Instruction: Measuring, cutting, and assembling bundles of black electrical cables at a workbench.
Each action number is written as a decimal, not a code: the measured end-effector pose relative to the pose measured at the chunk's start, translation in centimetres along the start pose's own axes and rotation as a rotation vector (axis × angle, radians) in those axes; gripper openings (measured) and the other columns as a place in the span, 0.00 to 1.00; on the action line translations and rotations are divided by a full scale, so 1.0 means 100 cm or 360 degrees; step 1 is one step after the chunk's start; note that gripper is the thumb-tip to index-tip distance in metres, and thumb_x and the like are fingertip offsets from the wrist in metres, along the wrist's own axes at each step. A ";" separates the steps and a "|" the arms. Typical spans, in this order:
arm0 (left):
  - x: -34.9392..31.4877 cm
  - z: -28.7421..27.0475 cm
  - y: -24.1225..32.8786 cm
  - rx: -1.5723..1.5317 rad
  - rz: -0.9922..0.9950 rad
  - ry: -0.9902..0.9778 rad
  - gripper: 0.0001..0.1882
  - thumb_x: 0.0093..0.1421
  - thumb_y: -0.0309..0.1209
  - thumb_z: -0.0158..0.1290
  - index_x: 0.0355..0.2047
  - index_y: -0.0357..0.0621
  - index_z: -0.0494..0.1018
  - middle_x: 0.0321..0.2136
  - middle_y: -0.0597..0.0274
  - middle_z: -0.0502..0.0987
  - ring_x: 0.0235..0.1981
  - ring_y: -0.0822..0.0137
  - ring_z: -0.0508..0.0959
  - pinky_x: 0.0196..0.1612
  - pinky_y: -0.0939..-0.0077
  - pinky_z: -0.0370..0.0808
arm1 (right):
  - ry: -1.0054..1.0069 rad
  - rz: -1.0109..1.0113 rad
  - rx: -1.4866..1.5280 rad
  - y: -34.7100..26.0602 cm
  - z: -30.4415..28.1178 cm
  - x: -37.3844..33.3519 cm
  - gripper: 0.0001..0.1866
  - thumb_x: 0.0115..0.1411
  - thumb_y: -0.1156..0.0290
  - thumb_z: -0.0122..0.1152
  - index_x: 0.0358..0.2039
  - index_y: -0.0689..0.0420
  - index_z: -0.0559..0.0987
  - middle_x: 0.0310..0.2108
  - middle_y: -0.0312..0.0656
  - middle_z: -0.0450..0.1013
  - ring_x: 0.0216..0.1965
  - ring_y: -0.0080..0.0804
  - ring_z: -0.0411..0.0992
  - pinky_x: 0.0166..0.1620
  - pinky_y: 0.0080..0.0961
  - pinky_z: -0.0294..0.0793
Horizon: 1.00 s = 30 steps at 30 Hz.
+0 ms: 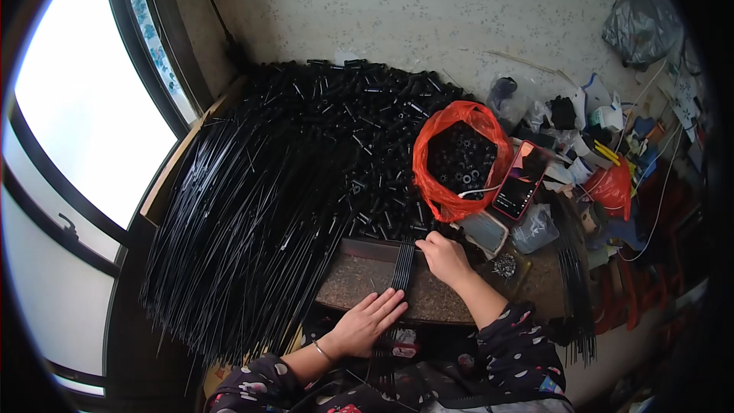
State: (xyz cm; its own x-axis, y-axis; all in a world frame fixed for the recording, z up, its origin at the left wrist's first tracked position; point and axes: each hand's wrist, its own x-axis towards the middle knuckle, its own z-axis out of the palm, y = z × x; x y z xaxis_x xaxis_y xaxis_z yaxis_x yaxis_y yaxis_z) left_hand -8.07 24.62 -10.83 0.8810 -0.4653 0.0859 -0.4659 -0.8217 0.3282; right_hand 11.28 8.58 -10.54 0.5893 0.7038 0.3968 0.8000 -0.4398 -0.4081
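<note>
A flat row of thin black rods [403, 266] lies side by side across the brown speckled work board [352, 284] in front of me. My left hand [365, 325] rests on the near part of this row, fingers stretched out flat over it. Beside the row's far end, my right hand [447, 258] is closed in a pinch, and what its fingers hold is hidden. A dark raised strip [367, 248] runs along the board's far edge. To the left spreads a big heap of long thin black rods [229, 237].
Short black tubular parts [367, 115] pile up behind the board. A red plastic bag [426, 180] holds small dark round parts. Right of it lie a phone [521, 181] with a cable, a clear bag [535, 229] and a cluster of small metal pieces [505, 265]. More rods [573, 275] hang at the right.
</note>
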 end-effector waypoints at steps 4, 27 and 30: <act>-0.009 0.000 -0.001 -0.0008 -0.0062 0.0053 0.41 0.48 0.39 0.48 0.61 0.39 0.48 0.62 0.47 0.47 0.63 0.53 0.49 0.62 0.59 0.48 | 0.0536 0.0154 -0.0125 0.021 -0.041 0.016 0.05 0.48 0.72 0.60 0.26 0.60 0.78 0.24 0.46 0.70 0.28 0.45 0.71 0.31 0.33 0.70; -0.008 -0.002 0.010 -0.0039 -0.0076 -0.0047 0.36 0.47 0.32 0.45 0.59 0.38 0.53 0.62 0.50 0.50 0.63 0.56 0.52 0.61 0.61 0.50 | -0.0143 0.0099 -0.0097 0.006 -0.011 -0.010 0.08 0.51 0.78 0.52 0.32 0.58 0.78 0.26 0.43 0.68 0.28 0.42 0.71 0.30 0.33 0.71; -0.007 0.000 0.009 -0.0016 -0.0064 -0.0044 0.36 0.47 0.33 0.45 0.59 0.39 0.53 0.62 0.50 0.50 0.63 0.56 0.52 0.61 0.61 0.50 | -0.0126 0.0105 -0.0099 0.005 -0.009 -0.009 0.08 0.51 0.79 0.53 0.31 0.58 0.78 0.26 0.42 0.68 0.28 0.42 0.71 0.30 0.33 0.71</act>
State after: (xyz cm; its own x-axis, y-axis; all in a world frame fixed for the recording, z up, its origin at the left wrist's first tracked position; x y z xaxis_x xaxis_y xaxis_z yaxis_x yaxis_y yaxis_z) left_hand -9.13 24.24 -10.56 0.8965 -0.4407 0.0466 -0.4290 -0.8367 0.3404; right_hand 11.27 7.19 -10.38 0.6321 0.7129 0.3036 0.7667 -0.5186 -0.3785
